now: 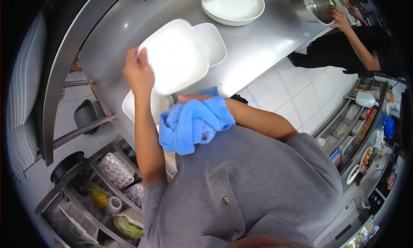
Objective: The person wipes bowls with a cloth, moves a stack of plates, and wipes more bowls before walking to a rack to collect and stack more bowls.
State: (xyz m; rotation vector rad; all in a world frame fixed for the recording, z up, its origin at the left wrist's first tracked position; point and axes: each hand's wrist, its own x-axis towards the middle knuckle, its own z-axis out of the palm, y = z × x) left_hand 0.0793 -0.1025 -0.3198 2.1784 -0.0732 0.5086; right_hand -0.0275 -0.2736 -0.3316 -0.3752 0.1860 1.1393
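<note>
My left hand (140, 71) is closed on the edge of a white square dish (178, 56), held tilted over the steel counter (275, 37). Behind the dish, a second white dish (215, 46) is partly covered. A fluffy blue cloth (195, 121) is bunched in my right hand (195, 97), near my chest. Most of that hand's fingers are hidden by the cloth. Below my left forearm, another white dish (129, 106) and a stack of white dishes are partly covered by the arm and the cloth.
Two stacked white oval dishes (232, 5) sit at the counter's far side. A co-worker's hand (339, 18) grips a steel pot (316, 7) at the upper right. Plates (28, 76) stand on a shelf at left. Eggs (115, 169) and vegetables lie in compartments at lower left.
</note>
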